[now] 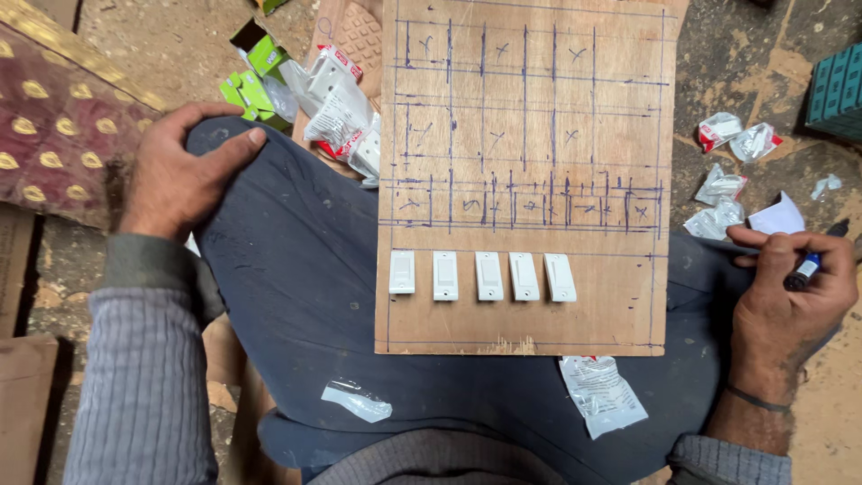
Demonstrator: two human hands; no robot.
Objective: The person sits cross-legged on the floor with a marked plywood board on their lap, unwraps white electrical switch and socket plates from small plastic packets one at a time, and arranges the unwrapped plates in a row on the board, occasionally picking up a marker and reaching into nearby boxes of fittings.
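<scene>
Blue marker pen [805,268] pinched in right hand [790,296], right of ruled plywood board [525,296]; left hand [184,171] spread on knee.

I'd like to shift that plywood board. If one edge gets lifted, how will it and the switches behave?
The board looks thin yet flat, so probably stiff and light. The five white switches lie loose in a row and would likely slide off. Resting on a knee, it may tip easily.
</scene>
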